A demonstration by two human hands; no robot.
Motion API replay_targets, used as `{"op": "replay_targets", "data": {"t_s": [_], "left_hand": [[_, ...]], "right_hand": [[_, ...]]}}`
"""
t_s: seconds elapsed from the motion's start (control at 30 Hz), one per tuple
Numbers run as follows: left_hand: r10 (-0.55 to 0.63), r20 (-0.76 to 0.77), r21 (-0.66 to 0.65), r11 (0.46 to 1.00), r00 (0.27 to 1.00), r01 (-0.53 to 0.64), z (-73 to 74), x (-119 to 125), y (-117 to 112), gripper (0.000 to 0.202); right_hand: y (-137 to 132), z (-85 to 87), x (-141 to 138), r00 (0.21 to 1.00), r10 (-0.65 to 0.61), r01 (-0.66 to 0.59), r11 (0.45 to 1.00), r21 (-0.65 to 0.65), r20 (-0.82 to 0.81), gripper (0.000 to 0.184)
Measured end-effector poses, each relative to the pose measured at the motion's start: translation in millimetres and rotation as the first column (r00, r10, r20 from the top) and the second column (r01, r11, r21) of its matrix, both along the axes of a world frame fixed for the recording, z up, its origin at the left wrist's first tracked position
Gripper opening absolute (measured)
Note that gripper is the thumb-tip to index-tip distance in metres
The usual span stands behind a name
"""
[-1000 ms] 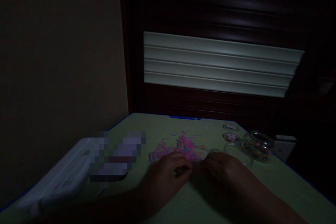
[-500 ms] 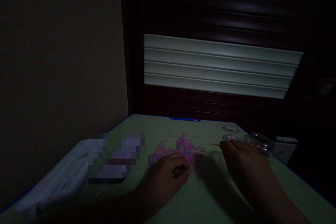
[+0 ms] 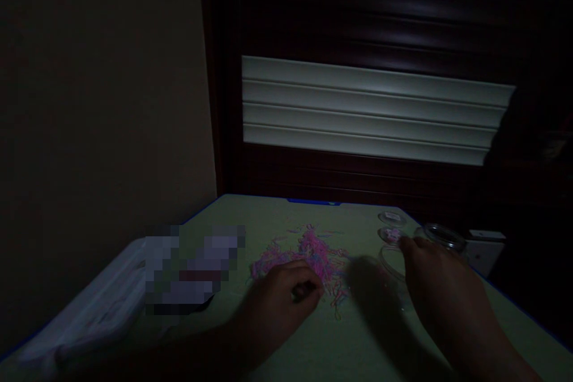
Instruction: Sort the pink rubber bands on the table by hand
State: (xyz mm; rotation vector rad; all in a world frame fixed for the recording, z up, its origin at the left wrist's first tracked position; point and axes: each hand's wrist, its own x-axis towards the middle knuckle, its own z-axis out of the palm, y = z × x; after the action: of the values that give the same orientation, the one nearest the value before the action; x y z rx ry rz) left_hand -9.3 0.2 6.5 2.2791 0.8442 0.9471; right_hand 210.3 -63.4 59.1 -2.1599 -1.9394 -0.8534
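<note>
Since a second ago, the right hand has moved off the pink rubber bands, its fingertips now just beside a small round container.

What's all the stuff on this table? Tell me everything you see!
tiny elastic bands: many, pink and blue, loose heap mid-table
small round dishes: two, clear, far table edge
glass jar: one, clear, far right
shallow clear dish: one, under right fingers' reach
white cloth: one, left edge
blurred object: one, colour unclear, left
green table: one, blue-edged, under everything
left hand: one, curled at heap
right hand: one, beside clear dish
</note>
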Motion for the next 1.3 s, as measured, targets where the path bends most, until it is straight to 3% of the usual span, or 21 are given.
{"op": "replay_targets", "data": {"t_s": [0.67,0.87,1.0,1.13,1.23,1.3], "left_hand": [[-0.003,0.000,-0.008,1.000,1.000,0.003,-1.2,0,2,0.011],[0.000,-0.002,-0.010,1.000,1.000,0.000,-2.3,0,1,0.011],[0.010,-0.010,-0.002,1.000,1.000,-0.010,-2.5,1,1,0.012],[0.018,-0.033,0.033,0.999,0.999,-0.017,-2.4,0,-1,0.012],[0.028,-0.062,0.096,0.995,0.998,-0.022,-1.8,0,-3,0.013],[0.031,-0.091,0.139,0.990,0.995,-0.018,-1.4,0,-5,0.014]], "right_hand": [[1,-2.0,2,0.999,0.016,-0.016,1.000,-0.010,-0.042,0.034],[1,0.9,-1,0.986,0.153,-0.148,0.986,0.075,-0.067,0.033],[4,-0.4,-15,0.881,0.432,-0.405,0.900,0.160,-0.194,0.023],[5,-4.8,-30,0.733,0.562,-0.613,0.790,-0.013,-0.384,0.019],[5,-9.2,-36,0.714,0.611,-0.684,0.714,-0.153,-0.341,0.014],[5,-11.8,-36,0.712,0.630,-0.693,0.700,-0.170,-0.309,0.012]]}}
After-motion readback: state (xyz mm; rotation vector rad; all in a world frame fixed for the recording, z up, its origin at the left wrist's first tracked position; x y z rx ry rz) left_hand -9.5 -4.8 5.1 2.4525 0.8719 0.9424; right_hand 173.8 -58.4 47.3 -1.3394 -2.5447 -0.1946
